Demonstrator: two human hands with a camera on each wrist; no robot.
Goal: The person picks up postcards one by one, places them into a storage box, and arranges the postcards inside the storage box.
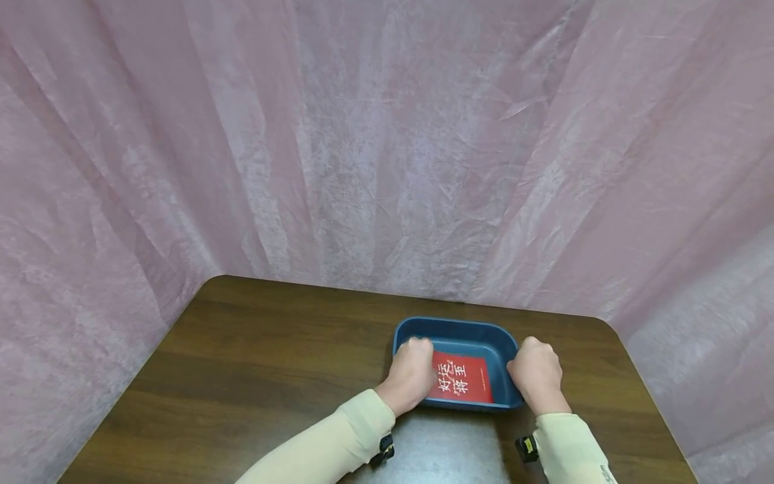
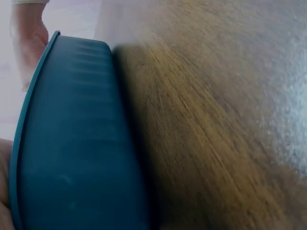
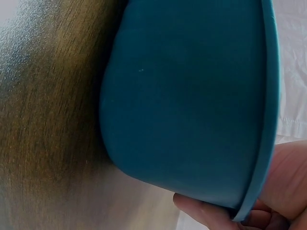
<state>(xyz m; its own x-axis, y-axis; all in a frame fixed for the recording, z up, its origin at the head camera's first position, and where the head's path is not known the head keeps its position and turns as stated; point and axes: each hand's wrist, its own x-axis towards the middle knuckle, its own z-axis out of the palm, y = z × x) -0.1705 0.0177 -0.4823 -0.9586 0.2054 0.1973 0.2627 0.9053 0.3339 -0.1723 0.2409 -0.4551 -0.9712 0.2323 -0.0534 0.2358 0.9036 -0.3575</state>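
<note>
A blue plastic basin (image 1: pixel 459 329) with rounded corners is at the right-hand part of the wooden table. Flat inside it lies a red card or envelope (image 1: pixel 479 378) bearing large white Chinese characters; its left edge is partly hidden by my left hand (image 1: pixel 414 371). That hand grips the basin's left rim, and my right hand (image 1: pixel 537 375) holds the rim at the opposite end. Up close in the right wrist view, fingers (image 3: pixel 206 213) curl round the basin's rim and outer wall (image 3: pixel 187 110). The left wrist view shows the basin's long outer side (image 2: pixel 76 139) close to the tabletop.
The dark wooden table (image 1: pixel 260 363) has rounded far corners. Pink curtains (image 1: pixel 375 148) hang behind it and on both sides. A dark strapped device (image 1: pixel 527 448) is on the right wrist, another (image 1: pixel 384 449) on the left.
</note>
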